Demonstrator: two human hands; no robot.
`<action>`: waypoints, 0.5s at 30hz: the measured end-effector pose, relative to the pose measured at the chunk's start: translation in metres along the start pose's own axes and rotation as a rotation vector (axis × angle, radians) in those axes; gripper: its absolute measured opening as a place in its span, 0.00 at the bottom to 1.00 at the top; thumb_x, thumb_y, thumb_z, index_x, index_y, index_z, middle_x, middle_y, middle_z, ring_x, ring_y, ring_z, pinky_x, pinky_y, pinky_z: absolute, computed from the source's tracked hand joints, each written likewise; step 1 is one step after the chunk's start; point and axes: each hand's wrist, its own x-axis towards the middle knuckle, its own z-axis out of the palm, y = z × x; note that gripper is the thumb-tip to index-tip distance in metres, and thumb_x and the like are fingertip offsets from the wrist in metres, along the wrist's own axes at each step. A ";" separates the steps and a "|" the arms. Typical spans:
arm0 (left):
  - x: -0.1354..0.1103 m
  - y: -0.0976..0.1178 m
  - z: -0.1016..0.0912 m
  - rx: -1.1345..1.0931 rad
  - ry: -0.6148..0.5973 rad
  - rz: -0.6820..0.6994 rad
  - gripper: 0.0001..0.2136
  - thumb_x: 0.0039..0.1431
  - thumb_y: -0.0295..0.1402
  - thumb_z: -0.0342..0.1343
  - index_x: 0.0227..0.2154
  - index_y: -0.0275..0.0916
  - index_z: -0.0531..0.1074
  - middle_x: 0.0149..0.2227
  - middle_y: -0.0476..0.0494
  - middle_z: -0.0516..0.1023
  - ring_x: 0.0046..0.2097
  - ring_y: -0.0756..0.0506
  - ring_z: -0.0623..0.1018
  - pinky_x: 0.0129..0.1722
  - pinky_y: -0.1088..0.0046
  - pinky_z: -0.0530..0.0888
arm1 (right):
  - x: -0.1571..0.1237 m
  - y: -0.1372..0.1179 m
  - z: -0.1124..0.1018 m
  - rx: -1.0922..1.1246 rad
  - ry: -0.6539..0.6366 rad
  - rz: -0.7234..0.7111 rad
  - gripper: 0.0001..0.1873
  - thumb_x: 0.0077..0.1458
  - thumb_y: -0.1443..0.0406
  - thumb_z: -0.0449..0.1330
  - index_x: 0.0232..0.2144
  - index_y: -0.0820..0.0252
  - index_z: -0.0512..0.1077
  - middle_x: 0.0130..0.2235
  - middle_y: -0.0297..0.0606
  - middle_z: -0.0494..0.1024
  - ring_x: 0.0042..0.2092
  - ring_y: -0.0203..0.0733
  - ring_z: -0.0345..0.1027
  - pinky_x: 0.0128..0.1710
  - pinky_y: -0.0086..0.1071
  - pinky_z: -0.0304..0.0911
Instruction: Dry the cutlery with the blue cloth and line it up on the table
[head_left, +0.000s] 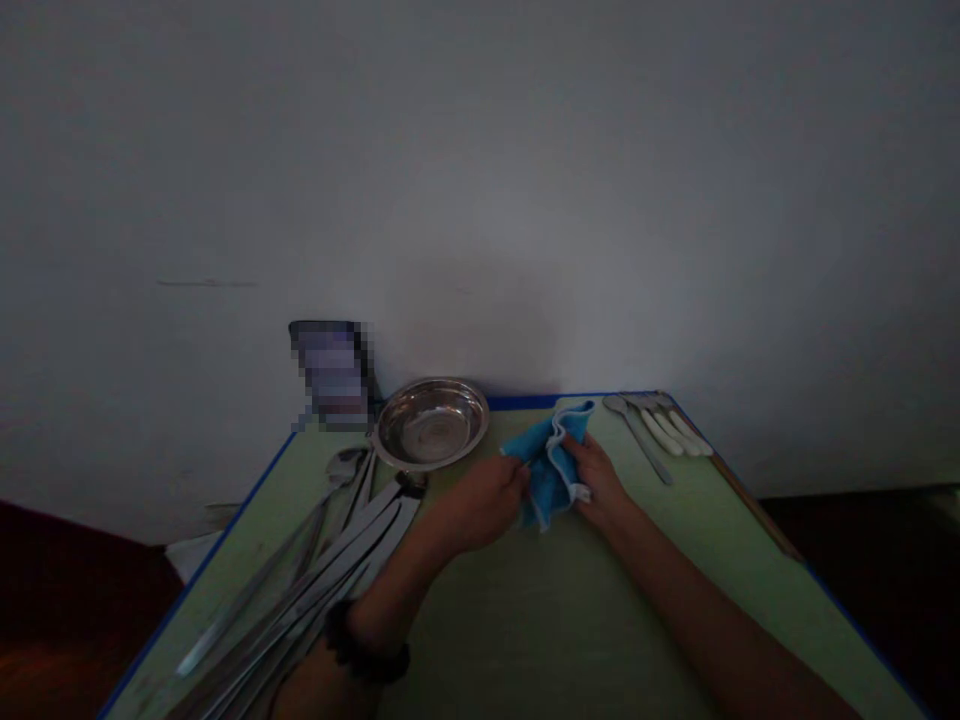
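A blue cloth (547, 455) with a white edge is bunched up over the green table (525, 620), and both my hands grip it. My left hand (484, 500) is closed on its left side. On the cloth's right side my right hand (592, 478) pinches the fabric. A dark bead bracelet (367, 650) circles my left wrist. I cannot tell whether anything is wrapped inside the cloth.
A steel bowl (431, 422) stands at the back of the table, left of the cloth. Several long steel utensils (315, 580) lie fanned at the left. Several white-handled spoons (664, 430) lie at the back right. A blurred-out object (334, 375) leans against the wall.
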 end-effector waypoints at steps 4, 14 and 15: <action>-0.001 -0.006 0.047 -0.083 0.090 -0.046 0.11 0.58 0.34 0.43 0.21 0.39 0.62 0.21 0.49 0.66 0.24 0.49 0.66 0.26 0.73 0.61 | 0.001 0.010 -0.010 0.012 0.067 -0.035 0.17 0.38 0.53 0.63 0.23 0.58 0.64 0.18 0.24 0.67 0.19 0.31 0.59 0.21 0.26 0.57; -0.042 -0.027 0.057 -0.665 0.182 -0.302 0.16 0.56 0.46 0.45 0.23 0.38 0.60 0.17 0.57 0.53 0.17 0.55 0.55 0.15 0.81 0.55 | -0.009 0.010 -0.008 -0.076 -0.320 0.154 0.17 0.37 0.58 0.66 0.27 0.63 0.71 0.22 0.31 0.73 0.24 0.34 0.66 0.28 0.30 0.62; -0.043 -0.029 0.055 -0.681 0.195 -0.310 0.16 0.55 0.46 0.46 0.23 0.38 0.60 0.17 0.57 0.54 0.17 0.55 0.55 0.15 0.81 0.55 | -0.009 0.010 -0.008 -0.074 -0.362 0.183 0.17 0.36 0.59 0.67 0.29 0.64 0.71 0.25 0.33 0.75 0.26 0.36 0.68 0.30 0.32 0.64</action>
